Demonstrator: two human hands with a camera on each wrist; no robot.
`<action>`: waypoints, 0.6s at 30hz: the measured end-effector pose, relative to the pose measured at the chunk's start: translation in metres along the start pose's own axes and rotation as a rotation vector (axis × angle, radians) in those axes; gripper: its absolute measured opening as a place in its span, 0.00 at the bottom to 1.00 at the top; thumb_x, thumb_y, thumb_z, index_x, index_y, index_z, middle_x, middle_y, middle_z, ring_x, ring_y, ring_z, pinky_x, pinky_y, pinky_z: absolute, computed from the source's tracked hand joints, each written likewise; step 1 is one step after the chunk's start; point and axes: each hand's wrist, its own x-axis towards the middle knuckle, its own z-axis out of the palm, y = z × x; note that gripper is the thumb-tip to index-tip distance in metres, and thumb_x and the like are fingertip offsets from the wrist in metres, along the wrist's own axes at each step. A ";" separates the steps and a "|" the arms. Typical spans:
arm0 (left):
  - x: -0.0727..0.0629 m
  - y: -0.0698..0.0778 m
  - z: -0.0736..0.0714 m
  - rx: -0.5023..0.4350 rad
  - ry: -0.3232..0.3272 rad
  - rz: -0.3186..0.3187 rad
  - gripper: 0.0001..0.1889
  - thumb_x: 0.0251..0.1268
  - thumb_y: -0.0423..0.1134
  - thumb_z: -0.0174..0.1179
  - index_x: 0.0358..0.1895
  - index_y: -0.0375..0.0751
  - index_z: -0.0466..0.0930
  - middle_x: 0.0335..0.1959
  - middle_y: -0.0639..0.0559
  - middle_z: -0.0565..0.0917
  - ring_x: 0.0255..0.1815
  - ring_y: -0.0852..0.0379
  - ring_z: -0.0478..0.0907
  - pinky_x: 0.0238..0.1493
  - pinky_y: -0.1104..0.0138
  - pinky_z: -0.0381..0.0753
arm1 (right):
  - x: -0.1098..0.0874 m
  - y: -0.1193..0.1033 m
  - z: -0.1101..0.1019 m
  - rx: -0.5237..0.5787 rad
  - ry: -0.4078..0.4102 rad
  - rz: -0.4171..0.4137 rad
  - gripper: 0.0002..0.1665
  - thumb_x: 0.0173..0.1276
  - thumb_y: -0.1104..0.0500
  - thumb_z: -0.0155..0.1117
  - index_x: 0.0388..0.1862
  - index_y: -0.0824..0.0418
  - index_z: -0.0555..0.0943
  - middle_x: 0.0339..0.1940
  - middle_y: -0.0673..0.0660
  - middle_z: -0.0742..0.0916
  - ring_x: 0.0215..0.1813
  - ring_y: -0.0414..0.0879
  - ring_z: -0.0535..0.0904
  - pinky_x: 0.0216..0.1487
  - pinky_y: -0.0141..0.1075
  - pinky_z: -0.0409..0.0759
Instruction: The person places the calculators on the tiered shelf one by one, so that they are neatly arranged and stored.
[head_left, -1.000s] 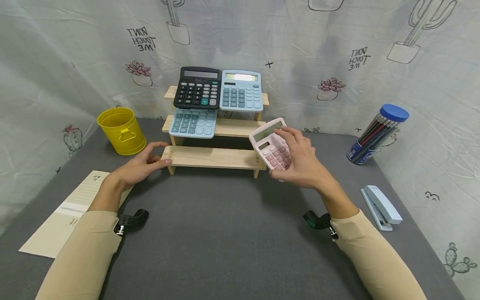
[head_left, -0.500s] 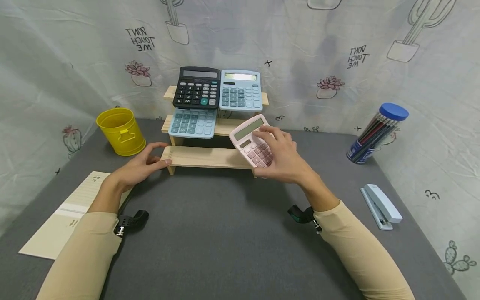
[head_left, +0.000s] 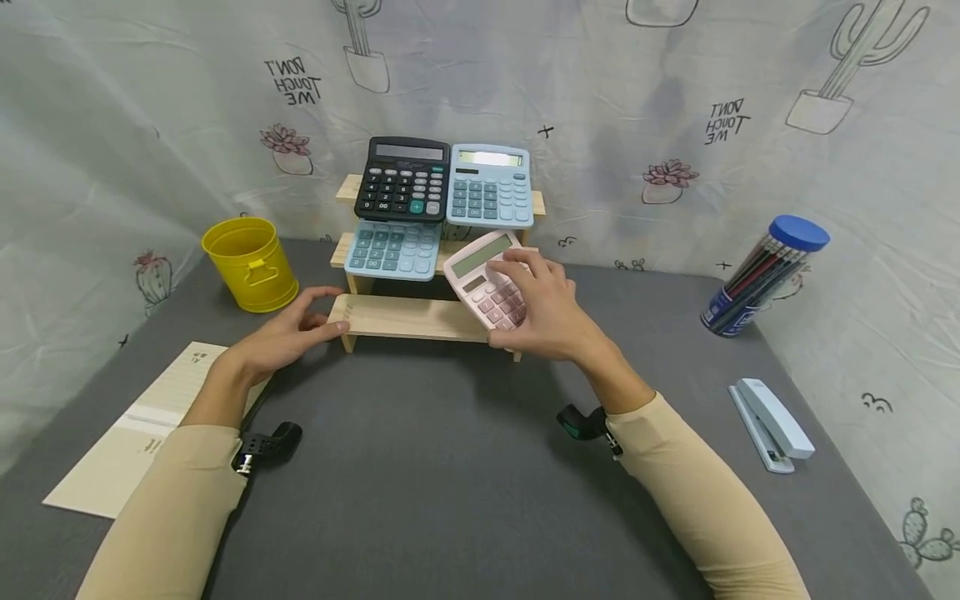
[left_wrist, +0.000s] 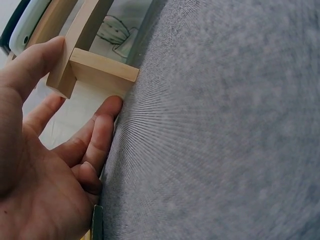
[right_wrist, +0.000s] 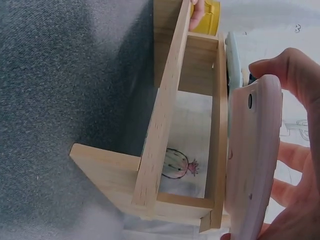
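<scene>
A pink calculator (head_left: 491, 283) tilts above the right side of the stepped wooden stand (head_left: 412, 318). My right hand (head_left: 546, 308) grips it by its right side, thumb at the lower edge. From the right wrist, the back of the pink calculator (right_wrist: 252, 155) shows, close to the middle step. With thumb and index finger my left hand (head_left: 281, 340) holds the left end of the lowest step; the other fingers curl beside it. A black calculator (head_left: 402, 179) and a light blue calculator (head_left: 491, 185) lean on the top step. Another blue calculator (head_left: 393, 250), its top hidden, leans on the middle step.
A yellow bucket (head_left: 251, 265) stands left of the stand, behind a notepad (head_left: 142, 425). At the right are a blue-lidded tub of pencils (head_left: 765, 275) and a light blue stapler (head_left: 771, 427). A patterned cloth (head_left: 600, 100) hangs behind the grey table (head_left: 450, 483).
My right hand has carried the pink calculator leftward, from the stand's right end to over its middle step. The left hand has stayed at the lowest step. The head view has shifted slightly.
</scene>
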 end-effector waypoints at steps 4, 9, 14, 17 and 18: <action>0.001 0.000 0.000 0.010 -0.003 -0.002 0.47 0.69 0.67 0.60 0.82 0.62 0.42 0.72 0.30 0.68 0.72 0.33 0.65 0.72 0.30 0.54 | 0.006 0.000 -0.001 -0.029 -0.011 0.007 0.49 0.47 0.46 0.75 0.72 0.48 0.73 0.77 0.52 0.66 0.72 0.66 0.59 0.64 0.61 0.60; 0.001 -0.001 0.000 0.021 -0.001 -0.004 0.48 0.69 0.67 0.59 0.83 0.61 0.41 0.72 0.30 0.68 0.73 0.33 0.64 0.73 0.30 0.53 | 0.016 -0.002 -0.002 -0.056 -0.022 0.043 0.47 0.49 0.44 0.74 0.71 0.48 0.74 0.77 0.52 0.68 0.70 0.65 0.63 0.63 0.59 0.62; 0.001 0.000 0.001 0.024 0.003 -0.003 0.48 0.69 0.67 0.59 0.83 0.60 0.40 0.72 0.30 0.68 0.73 0.32 0.63 0.73 0.30 0.53 | 0.026 -0.005 0.001 -0.054 -0.006 0.111 0.46 0.53 0.39 0.73 0.72 0.48 0.74 0.77 0.54 0.69 0.69 0.66 0.65 0.61 0.58 0.65; 0.001 0.001 0.001 0.026 0.005 -0.008 0.49 0.69 0.67 0.59 0.83 0.60 0.40 0.72 0.29 0.68 0.73 0.32 0.63 0.73 0.30 0.52 | 0.030 -0.005 0.004 -0.065 0.025 0.159 0.48 0.56 0.32 0.72 0.73 0.48 0.74 0.78 0.55 0.69 0.69 0.66 0.66 0.61 0.58 0.66; 0.001 0.002 0.001 0.026 0.005 -0.010 0.49 0.69 0.67 0.59 0.83 0.60 0.40 0.72 0.29 0.68 0.73 0.32 0.63 0.73 0.30 0.52 | 0.031 -0.006 0.005 -0.074 0.033 0.174 0.48 0.56 0.30 0.71 0.73 0.47 0.74 0.78 0.55 0.69 0.68 0.66 0.66 0.61 0.57 0.66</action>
